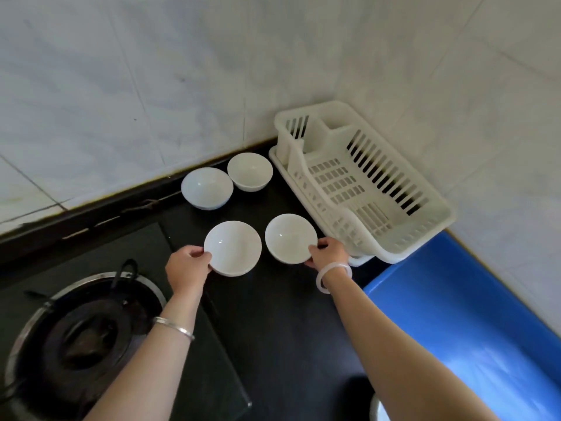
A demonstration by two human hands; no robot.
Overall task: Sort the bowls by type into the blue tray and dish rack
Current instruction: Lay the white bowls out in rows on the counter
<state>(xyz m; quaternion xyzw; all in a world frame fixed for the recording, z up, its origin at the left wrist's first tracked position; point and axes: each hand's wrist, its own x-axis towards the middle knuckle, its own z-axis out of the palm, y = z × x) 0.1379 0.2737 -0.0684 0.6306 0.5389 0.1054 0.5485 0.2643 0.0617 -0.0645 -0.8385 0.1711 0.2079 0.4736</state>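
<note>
Several white bowls stand on the black counter. My left hand (188,267) grips the near-left bowl (233,248) by its left rim. My right hand (328,253) grips the near-right bowl (290,238) at its right rim. Behind them, by the wall, sit a bluish-white bowl (207,187) and a cream bowl (249,171), side by side. The white dish rack (361,180) stands in the corner to the right, with nothing in it. The blue tray (473,314) lies at the near right, next to the rack.
A gas burner (82,332) with its metal ring fills the near left on a glass hob. Tiled walls close the back and the right side. A pale round object (378,410) peeks in at the bottom edge under my right arm.
</note>
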